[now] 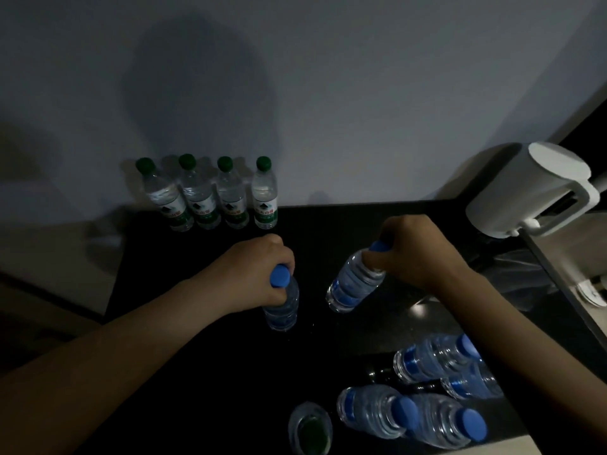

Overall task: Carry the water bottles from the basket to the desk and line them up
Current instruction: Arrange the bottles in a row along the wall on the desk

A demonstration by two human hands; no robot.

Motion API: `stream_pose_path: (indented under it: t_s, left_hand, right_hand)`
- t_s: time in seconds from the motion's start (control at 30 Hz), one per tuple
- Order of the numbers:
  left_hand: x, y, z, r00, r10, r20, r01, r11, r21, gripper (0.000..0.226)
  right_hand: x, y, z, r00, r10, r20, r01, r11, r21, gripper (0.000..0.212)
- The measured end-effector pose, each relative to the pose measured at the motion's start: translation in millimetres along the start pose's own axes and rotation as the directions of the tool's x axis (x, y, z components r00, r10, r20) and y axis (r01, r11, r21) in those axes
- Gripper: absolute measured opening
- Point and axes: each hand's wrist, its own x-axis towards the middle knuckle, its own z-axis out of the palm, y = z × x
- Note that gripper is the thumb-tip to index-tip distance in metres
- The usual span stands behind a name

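Each grip, left hand [253,267] and right hand [417,247], pinches one blue-capped bottle [282,307] [353,284] before four green-capped bottles [230,195].

clear ribbed plastic bottles [354,284], smooth blue caps [279,276], glossy black desk [203,372], matt white plastic kettle [528,188], matt wall [328,77]

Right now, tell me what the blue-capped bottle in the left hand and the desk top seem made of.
The blue-capped clear bottle in the left hand: likely thin transparent plastic, ribbed walls showing through; matte opaque cap. The black desk top: glossy, mirroring a light spot; stone, glass or laminate, unclear.
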Motion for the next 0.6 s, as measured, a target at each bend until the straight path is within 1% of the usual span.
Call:
stream_pose_path:
  t_s: [0.33,0.47,0.6]
  left_hand:
    - [13.5,-30.3,-26.7,0.996,-0.057,-0.067,0.055,0.998,-0.032,0.021]
    - [23.6,-42.4,-36.9,0.995,-0.072,-0.073,0.069,0.997,-0.039,0.018]
    - [32.0,-56.1,-39.4,0.991,-0.089,-0.101,0.084,0.995,-0.053,0.019]
  right_hand:
    - [84.5,-21.9,4.2,1.0,-0.021,-0.021,0.02,0.998,-0.066,0.031]
    - [115.1,-28.6,11.4,0.999,0.002,-0.034,-0.003,0.999,-0.034,0.035]
    - [147.3,-37.6,14.0,1.0,-0.009,-0.018,0.008,0.998,-0.057,0.038]
